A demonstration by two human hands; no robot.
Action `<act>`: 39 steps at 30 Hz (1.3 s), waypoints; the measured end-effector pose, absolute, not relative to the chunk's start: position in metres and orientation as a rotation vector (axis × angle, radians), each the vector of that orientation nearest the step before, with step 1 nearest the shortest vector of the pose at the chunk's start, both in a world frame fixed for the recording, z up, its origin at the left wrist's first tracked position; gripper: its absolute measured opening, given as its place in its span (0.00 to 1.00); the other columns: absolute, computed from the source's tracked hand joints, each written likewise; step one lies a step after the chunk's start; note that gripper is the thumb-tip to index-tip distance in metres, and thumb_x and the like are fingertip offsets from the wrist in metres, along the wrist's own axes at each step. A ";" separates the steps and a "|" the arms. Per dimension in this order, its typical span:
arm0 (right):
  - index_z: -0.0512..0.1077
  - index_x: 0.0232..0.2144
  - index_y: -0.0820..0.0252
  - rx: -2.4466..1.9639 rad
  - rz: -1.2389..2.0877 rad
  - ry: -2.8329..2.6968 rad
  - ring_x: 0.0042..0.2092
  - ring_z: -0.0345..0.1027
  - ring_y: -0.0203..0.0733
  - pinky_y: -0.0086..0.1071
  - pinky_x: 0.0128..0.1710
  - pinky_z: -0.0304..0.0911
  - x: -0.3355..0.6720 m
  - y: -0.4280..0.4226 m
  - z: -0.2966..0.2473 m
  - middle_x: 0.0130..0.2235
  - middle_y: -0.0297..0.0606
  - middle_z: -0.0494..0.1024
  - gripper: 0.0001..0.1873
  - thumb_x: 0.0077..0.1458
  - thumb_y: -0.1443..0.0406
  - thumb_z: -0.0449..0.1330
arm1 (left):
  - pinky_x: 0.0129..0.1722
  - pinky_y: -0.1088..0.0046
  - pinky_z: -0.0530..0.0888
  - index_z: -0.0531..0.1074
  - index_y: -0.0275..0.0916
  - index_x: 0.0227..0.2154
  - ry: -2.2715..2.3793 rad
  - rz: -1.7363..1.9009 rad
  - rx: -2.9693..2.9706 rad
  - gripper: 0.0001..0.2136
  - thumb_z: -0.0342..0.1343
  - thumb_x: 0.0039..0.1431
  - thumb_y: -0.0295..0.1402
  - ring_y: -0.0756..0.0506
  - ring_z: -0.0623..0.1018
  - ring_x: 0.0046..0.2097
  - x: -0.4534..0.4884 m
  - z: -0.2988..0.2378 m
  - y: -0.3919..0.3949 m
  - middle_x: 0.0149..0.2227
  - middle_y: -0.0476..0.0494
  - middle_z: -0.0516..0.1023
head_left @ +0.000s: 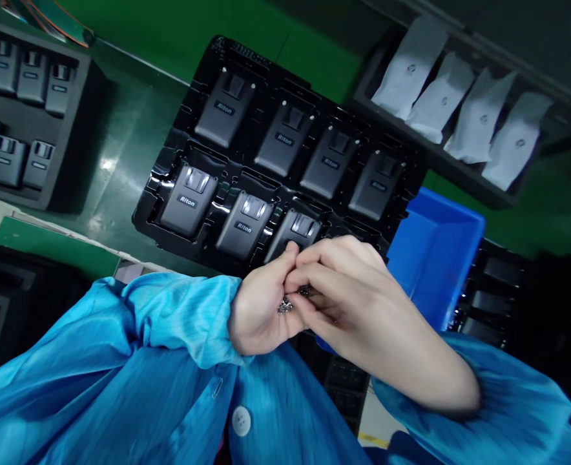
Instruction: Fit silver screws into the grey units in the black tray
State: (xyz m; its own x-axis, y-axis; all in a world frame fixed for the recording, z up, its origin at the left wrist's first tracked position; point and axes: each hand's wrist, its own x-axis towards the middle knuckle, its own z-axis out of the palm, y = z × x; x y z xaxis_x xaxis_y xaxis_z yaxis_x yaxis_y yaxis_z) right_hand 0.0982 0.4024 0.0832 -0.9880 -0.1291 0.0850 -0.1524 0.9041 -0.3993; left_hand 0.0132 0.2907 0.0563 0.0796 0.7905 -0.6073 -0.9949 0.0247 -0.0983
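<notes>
Your left grip (266,310) cups metal parts (285,305); your right grip (348,290) curls its fingers over them, whether pinching one cannot be told. Beyond both grips lies the tray (211,244) of devices (187,201); right of them, the bin (431,226).

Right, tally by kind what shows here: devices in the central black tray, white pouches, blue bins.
Grey devices in the central black tray: 7 visible; the hands cover part of it
White pouches: 4
Blue bin: 1
Total: 12
</notes>
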 end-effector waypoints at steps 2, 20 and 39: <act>0.71 0.34 0.64 0.223 0.631 -3.009 0.42 0.57 0.43 0.37 0.40 0.50 0.098 0.402 0.082 0.40 0.40 0.71 0.06 0.66 0.69 0.57 | 0.29 0.82 0.73 0.67 0.33 0.31 0.481 1.457 -0.575 0.22 0.35 0.71 0.42 0.54 0.76 0.27 0.014 0.056 0.291 0.25 0.47 0.73; 0.71 0.31 0.63 0.095 0.610 -2.984 0.41 0.60 0.42 0.39 0.46 0.53 0.098 0.393 0.085 0.37 0.38 0.71 0.04 0.60 0.72 0.59 | 0.30 0.82 0.71 0.64 0.31 0.30 0.601 1.457 -0.592 0.25 0.37 0.69 0.49 0.55 0.73 0.28 0.016 0.055 0.295 0.24 0.48 0.64; 0.71 0.35 0.63 0.027 0.002 -2.931 0.41 0.63 0.47 0.42 0.40 0.57 0.098 0.476 0.066 0.38 0.41 0.71 0.03 0.63 0.69 0.59 | 0.65 0.65 0.72 0.71 0.28 0.55 0.541 1.431 -0.459 0.18 0.50 0.66 0.30 0.45 0.81 0.53 0.020 0.048 0.288 0.53 0.33 0.77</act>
State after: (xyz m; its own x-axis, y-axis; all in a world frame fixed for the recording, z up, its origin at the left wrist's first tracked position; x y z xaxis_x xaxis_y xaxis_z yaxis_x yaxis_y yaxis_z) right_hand 0.0983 0.4759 0.0664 -0.9777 -0.0180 0.2090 -0.0183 0.9998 0.0004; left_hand 0.0196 0.2878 0.0478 0.0585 0.7957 -0.6029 -0.9955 0.0919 0.0246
